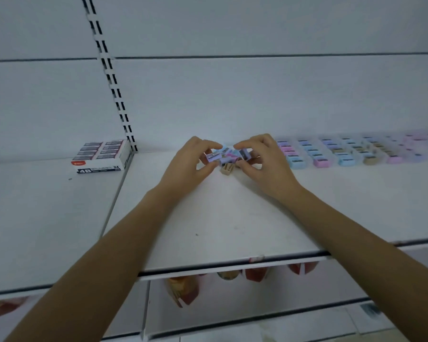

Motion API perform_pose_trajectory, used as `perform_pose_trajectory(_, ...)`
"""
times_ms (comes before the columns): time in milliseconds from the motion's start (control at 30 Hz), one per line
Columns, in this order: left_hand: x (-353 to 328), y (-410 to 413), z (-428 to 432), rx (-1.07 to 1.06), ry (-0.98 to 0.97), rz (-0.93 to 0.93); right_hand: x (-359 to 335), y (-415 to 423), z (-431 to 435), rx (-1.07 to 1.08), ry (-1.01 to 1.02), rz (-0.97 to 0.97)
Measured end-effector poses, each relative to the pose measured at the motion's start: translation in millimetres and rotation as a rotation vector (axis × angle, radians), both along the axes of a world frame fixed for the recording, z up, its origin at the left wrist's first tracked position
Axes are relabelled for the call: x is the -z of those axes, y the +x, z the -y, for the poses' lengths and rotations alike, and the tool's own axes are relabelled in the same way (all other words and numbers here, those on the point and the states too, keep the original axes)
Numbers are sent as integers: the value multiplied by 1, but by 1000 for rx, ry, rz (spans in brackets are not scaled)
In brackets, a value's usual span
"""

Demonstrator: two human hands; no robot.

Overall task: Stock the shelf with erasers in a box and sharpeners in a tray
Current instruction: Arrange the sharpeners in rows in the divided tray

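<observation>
Carefully keep both your left hand point(192, 161) and right hand point(260, 159) pinched on the loose sharpeners point(226, 154), sliding them into even rows.

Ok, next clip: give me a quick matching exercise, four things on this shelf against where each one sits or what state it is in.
Things:
1. eraser box
2. tan sharpener
3. sharpener rows
4. left hand

Places or states:
A. lined up at the right of the shelf
B. far left, beside the slotted upright
C. pinching a purple sharpener
D. lying on the shelf between the two hands

Pairs: 1-B, 2-D, 3-A, 4-C
</observation>
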State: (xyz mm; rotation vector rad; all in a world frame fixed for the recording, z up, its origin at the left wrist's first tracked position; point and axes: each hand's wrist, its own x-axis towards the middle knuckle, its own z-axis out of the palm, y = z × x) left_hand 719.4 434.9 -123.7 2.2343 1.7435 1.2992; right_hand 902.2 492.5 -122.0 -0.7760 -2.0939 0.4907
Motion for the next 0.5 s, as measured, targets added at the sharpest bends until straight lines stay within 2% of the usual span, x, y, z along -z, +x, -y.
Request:
perform_pose_trajectory(267,-21,29,12,-72,-23,-48,-12,32,15,-62,-108,-20)
perform_pose_trajectory(500,-35,111,20,-64,-9,-48,-25,116,27,-29,-7,149)
